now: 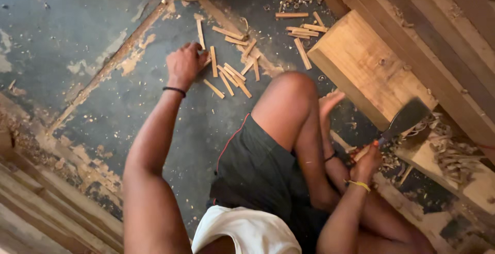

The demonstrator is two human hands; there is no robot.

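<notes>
The small wood sticks (229,71) lie scattered on the dark floor (77,37), just beyond the bent knee. The left hand (184,64) curls its fingers onto the nearest stick. The right hand (367,160) is clenched around a cleaver (405,119), its blade beside the wooden block (361,63). Bare floor opens leftward.

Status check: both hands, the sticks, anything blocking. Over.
Left hand down on the small wood sticks on the floor. Right hand gripping the cleaver beside the wood block. Raised knee between them.
</notes>
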